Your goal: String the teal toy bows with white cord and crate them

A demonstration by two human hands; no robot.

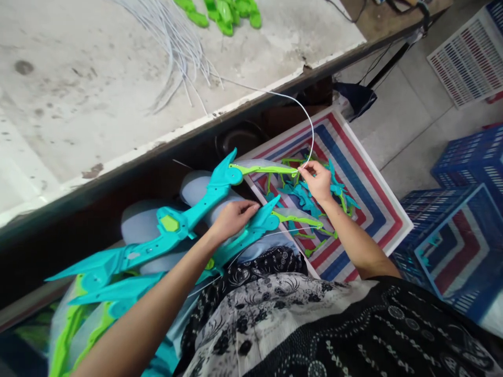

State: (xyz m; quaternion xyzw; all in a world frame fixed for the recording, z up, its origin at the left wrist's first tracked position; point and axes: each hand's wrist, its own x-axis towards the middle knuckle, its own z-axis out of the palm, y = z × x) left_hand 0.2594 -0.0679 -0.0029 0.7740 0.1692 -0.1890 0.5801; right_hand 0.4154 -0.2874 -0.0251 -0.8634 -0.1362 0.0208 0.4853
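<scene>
Two teal toy bows with lime-green limbs lie across my lap. My right hand [317, 180] pinches a white cord [313, 133] at the tip of the upper toy bow's [220, 180] green limb [263, 169]. From those fingers the cord loops up to the table. My left hand [234, 219] is closed over the lower toy bow [261, 222], thumb and fingers together. What is between its fingers is hidden. Another thin white cord runs along the lower bow from its green limb tip [316, 224].
A bundle of white cords [176, 44] and several green parts [226, 13] lie on the worn white table [98, 94]. At my right, a white-rimmed crate [387, 222] with a striped lining holds more teal and green pieces. Blue crates [471, 162] stand farther right.
</scene>
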